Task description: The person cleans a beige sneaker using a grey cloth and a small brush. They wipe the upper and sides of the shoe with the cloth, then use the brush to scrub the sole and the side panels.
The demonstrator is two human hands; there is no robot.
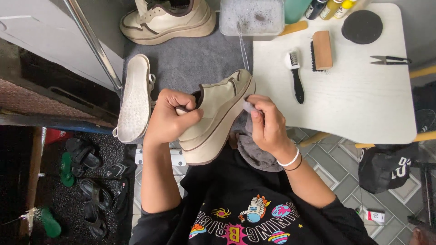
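1. Here, the left hand [170, 119] is gripping a cream platform shoe [217, 119] at its collar, thumb pressing down on the opening and fingers curling in, so the sidewall is tilting up towards the face
2. The right hand [268, 124] is pinching a grey cloth [255, 147] closed against the shoe's toe side, opposite the left grip; the rest of the cloth is trailing down onto the lap
3. Beyond the left grip, a second shoe [135, 97] is lying sole up on the grey mat [190, 63], and a third [168, 20] is sitting further out
4. Beyond the right grip, brushes [296, 75], a wooden-backed brush [321, 50] and a tub of suds [252, 17] are waiting on the white table [354, 100], seemingly within reach
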